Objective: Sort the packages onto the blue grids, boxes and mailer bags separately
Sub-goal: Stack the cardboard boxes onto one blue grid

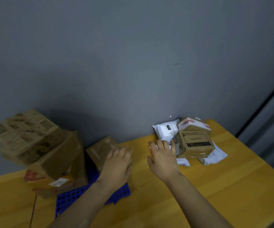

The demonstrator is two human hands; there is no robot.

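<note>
A blue grid lies on the yellow table at the lower left. On it stands a blurred stack of brown cardboard boxes and a smaller brown box. My left hand rests flat on that smaller box, fingers spread. My right hand hovers open just left of a pile at the back right. That pile holds a small brown box with a dark label, lying on white mailer bags, and a red-printed white package behind it.
The yellow wooden table meets a grey wall at the back. A dark vertical strip and grey curtain stand at the far right. A thin dark seam runs along the table at the lower left.
</note>
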